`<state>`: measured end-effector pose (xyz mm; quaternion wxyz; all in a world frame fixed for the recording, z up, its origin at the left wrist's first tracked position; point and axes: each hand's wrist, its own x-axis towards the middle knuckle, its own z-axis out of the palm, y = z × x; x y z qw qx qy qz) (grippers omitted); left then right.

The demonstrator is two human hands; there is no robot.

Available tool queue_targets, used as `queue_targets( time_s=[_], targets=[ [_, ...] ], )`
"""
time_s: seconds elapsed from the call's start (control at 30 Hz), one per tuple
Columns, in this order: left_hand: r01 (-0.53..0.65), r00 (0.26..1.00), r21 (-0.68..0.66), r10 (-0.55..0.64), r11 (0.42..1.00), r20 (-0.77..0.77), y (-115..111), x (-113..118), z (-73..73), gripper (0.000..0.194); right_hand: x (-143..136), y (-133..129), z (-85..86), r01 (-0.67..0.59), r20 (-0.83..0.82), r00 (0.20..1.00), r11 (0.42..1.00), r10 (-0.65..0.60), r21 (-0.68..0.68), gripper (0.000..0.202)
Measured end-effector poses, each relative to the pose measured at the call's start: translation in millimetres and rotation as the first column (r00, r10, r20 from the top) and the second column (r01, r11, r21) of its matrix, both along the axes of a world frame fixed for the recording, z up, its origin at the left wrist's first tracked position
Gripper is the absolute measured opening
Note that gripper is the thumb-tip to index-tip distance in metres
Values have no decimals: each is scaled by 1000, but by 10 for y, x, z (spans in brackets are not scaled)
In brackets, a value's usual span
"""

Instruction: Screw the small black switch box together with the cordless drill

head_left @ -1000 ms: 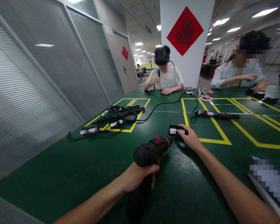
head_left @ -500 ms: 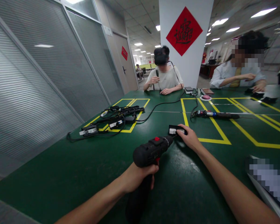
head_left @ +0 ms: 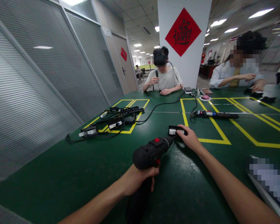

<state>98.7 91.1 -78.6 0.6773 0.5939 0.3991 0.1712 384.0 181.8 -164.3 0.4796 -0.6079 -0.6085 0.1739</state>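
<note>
My left hand [head_left: 142,175] is wrapped round the grip of a black cordless drill [head_left: 149,152] with red buttons. The drill points forward and right, and its tip meets or nearly meets a small black part with a white block on it [head_left: 172,132]. Fingers of my right hand [head_left: 188,137] pinch that small part from its right side, on or just above the green table [head_left: 88,174]. The far end of the part is covered by my fingers, and the exact contact of the bit cannot be made out.
Black cables and adapters [head_left: 116,119] lie in a heap at the left. A dark pen-shaped tool [head_left: 217,114] with a cord lies right of centre. Yellow tape [head_left: 214,141] marks the table. Two people [head_left: 163,73] sit opposite. A pixelated device [head_left: 270,183] lies at the right.
Almost nothing differs. The view has shifted very slightly; both hands, the drill and the small part keep their places.
</note>
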Motion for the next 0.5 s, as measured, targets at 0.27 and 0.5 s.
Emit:
queue_targets(
  time_s=[0.27,0.5],
  targets=[
    [48,999,46,-49,998,18,-16,-19,30,31,-8,-5,10,-6,-2,1000,1000,6,5,40],
    [70,997,81,-67,994,-39,-93,-31,84,25,-3,14,-17,4,0,1000,1000,-4,0,40]
  ],
)
